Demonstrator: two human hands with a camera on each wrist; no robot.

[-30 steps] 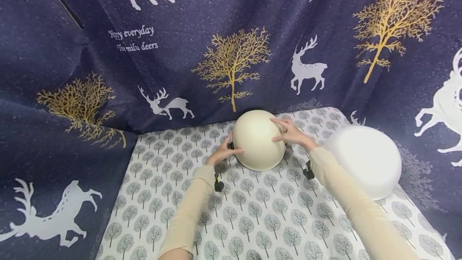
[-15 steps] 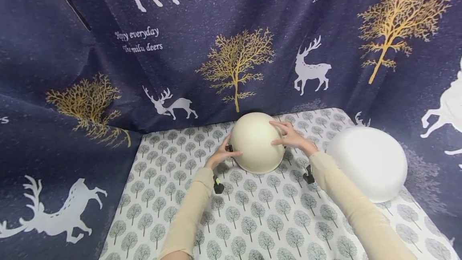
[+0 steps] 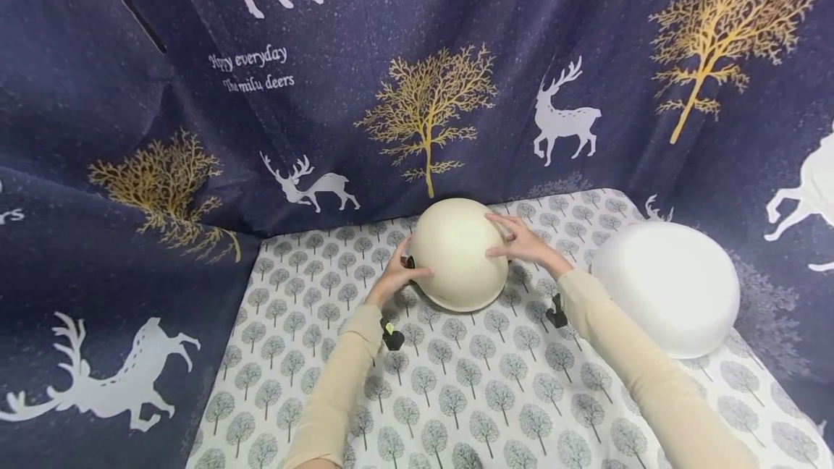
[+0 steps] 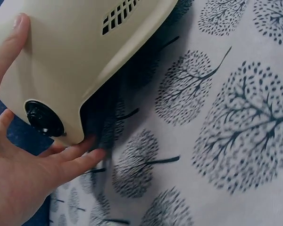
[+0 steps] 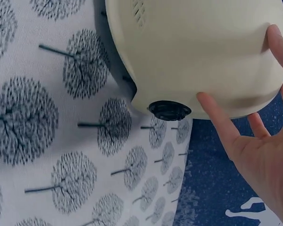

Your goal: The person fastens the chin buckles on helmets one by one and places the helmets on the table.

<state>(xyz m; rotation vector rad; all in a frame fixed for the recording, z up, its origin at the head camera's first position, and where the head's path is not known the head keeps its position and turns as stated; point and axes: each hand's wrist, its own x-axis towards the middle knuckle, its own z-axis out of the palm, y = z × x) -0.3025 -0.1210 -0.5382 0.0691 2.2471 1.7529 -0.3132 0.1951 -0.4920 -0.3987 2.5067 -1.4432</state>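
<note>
A cream helmet (image 3: 459, 255) with a smooth round shell stands dome up near the far edge of the table, between both hands. On its left side my left hand (image 3: 396, 275) holds it; in the left wrist view the thumb lies on the shell, and some fingers reach by the lower edge next to a black round knob (image 4: 44, 117). My right hand (image 3: 523, 243) holds the other side with spread, bent fingers. The right wrist view shows those fingertips on the shell, close to a second black knob (image 5: 170, 110). Small vent slots (image 4: 120, 16) show above the rim.
A large white dome-shaped thing (image 3: 666, 288) stands at the right, close to the right forearm. White cloth with a tree print (image 3: 449, 389) covers the table. Behind it hangs a dark blue curtain (image 3: 339, 107) with deer and golden trees.
Both hands and the helmet have shifted slightly left over the cloth. The head view has moved a little. The white dome has stayed in its place.
</note>
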